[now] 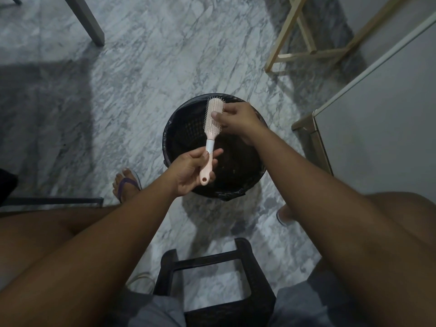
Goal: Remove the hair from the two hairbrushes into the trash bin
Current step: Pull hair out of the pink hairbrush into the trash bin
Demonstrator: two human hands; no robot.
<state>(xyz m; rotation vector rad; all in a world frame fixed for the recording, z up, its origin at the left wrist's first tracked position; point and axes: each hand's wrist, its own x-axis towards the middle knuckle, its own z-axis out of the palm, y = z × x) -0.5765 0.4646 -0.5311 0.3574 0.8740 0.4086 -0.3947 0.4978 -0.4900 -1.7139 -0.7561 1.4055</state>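
Note:
A pink hairbrush with a white collar and pale bristles is held over a round black trash bin lined with a dark bag. My left hand grips its handle from below. At the brush head, my right hand has thumb and fingers pinched together against the bristles; whether hair is between them is too small to tell. Only one brush is in view.
A dark plastic stool stands between my knees at the bottom. A wooden frame is at top right, a white cabinet at right, a grey table leg at top left. My sandalled foot rests left of the bin on the marble floor.

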